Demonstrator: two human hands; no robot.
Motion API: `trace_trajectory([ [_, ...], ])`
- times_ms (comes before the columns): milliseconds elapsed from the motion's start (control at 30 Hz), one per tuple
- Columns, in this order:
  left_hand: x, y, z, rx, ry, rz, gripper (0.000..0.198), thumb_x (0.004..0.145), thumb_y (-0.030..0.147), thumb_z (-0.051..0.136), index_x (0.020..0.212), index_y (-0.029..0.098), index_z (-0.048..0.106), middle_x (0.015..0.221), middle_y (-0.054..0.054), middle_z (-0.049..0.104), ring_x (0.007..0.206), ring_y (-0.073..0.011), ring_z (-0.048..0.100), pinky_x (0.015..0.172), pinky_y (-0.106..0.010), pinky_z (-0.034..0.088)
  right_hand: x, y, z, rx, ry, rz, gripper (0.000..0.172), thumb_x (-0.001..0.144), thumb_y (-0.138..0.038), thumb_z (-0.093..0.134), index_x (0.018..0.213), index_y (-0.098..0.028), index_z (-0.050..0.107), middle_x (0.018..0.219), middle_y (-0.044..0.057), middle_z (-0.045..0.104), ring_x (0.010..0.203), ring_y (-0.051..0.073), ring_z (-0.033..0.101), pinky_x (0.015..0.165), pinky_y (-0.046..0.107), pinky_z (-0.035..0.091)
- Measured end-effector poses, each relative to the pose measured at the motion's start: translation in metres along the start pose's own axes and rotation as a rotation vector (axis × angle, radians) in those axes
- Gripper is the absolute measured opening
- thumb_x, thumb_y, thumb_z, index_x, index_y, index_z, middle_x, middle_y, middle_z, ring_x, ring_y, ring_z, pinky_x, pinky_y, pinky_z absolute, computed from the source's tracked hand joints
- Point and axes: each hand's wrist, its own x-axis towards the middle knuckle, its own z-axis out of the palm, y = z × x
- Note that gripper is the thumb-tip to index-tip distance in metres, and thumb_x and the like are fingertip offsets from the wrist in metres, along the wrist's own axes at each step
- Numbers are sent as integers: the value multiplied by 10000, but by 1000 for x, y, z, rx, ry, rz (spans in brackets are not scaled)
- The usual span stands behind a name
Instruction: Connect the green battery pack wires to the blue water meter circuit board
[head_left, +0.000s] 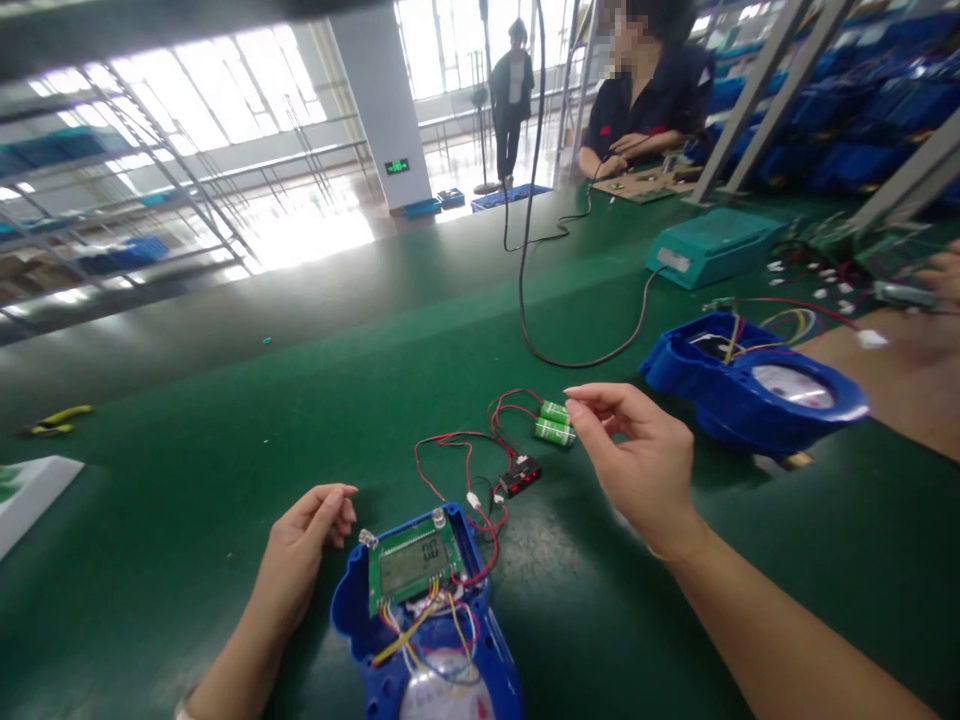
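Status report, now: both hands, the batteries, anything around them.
Left hand loosely curled, empty, beside the blue meter housing. Right hand fingertips at the green batteries; grip unclear. Red wires trail across the mat to the circuit board.

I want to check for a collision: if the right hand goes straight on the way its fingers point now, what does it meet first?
The right hand points left, and its fingers are nearly at the two green batteries on the red wires. It would probably meet the batteries first, though the picture cannot show whether they already touch.

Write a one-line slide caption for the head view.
Right hand reaches the green batteries wired to an open blue meter; left hand rests beside it.
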Motion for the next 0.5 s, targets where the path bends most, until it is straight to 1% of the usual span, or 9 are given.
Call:
trace_trajectory([
  [200, 0, -3, 0, -54, -31, 34, 413, 814, 560, 694, 891, 155, 688, 695, -5, 582, 591, -109, 487, 519, -192, 374, -2, 4, 0, -36, 11, -10, 76, 877, -234, 673, 927, -236, 729, 766, -3, 701, 617, 129, 611, 520, 235, 479],
  [333, 1, -5, 0, -50, -35, 40, 406, 828, 556, 679, 894, 156, 691, 699, -4, 585, 598, -107, 487, 537, -190, 388, -2, 6, 1, -55, 10, -14, 77, 876, -261, 681, 930, -237, 731, 776, 6, 708, 619, 143, 621, 537, 256, 496],
  [500, 2, -7, -2, -55, -45, 33, 399, 826, 549, 689, 901, 158, 692, 707, -3, 584, 599, -100, 482, 528, -177, 378, -3, 6, 2, -27, -8, -4, 67, 874, -221, 672, 914, -226, 726, 755, -4, 695, 609, 127, 608, 521, 236, 475],
])
